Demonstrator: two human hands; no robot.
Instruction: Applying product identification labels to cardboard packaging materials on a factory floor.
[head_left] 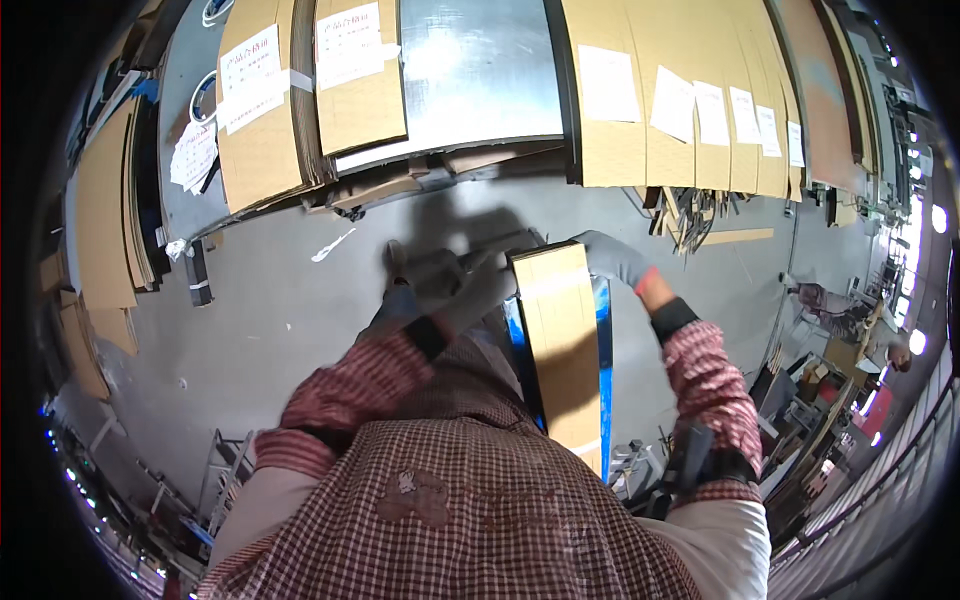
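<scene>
A long flat cardboard-wrapped panel [566,340] with blue edges runs from my chest out toward the floor. My left hand [470,285], in a grey glove, presses on its near left corner. My right hand [612,256], also grey-gloved, grips the far right corner of the same panel. Both sleeves are red-and-white checked. The lower end of the panel is hidden behind my body.
Several cardboard-packed panels [360,90] with white paper labels lean along the far side, with a bare metal sheet [480,70] among them. More cardboard stacks [100,210] stand at left. Another person [835,310] bends at right, near a cluttered workbench. Grey floor [280,310] lies between.
</scene>
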